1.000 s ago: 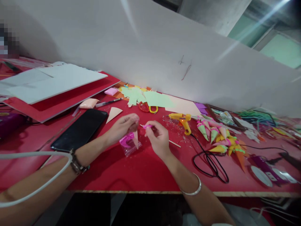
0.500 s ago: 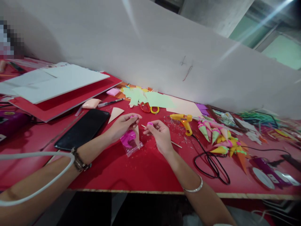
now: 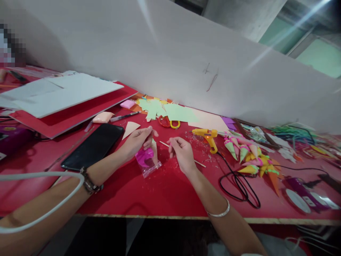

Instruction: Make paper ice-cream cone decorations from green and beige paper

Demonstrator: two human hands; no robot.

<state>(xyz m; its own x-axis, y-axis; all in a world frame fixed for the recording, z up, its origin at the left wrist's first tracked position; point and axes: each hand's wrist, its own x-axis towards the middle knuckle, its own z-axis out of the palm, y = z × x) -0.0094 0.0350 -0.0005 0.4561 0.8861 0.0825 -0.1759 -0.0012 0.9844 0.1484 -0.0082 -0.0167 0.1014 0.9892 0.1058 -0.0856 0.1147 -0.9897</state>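
My left hand (image 3: 138,140) hovers above the red table (image 3: 165,192), fingers pinched on a small pale paper cone (image 3: 153,149) that points down. Under it lies a clear plastic bag with pink clay (image 3: 147,161). My right hand (image 3: 181,151) is closed just to the right, fingers curled together; whether it holds anything I cannot make out. A thin wooden stick (image 3: 197,163) lies on the table behind the right hand, its far end showing near my fingers.
A black phone (image 3: 93,145) lies left of my hands. A yellow glue gun (image 3: 206,137) with a black cord (image 3: 239,188), a pile of coloured paper cones (image 3: 250,156), scissors (image 3: 167,122), green paper scraps (image 3: 165,110) and white boards (image 3: 58,92) surround them. A white panel stands behind.
The pink clay bit seen at my right fingertips earlier no longer shows. Both hands drew slightly closer to the cone; the right fingers curled tighter.
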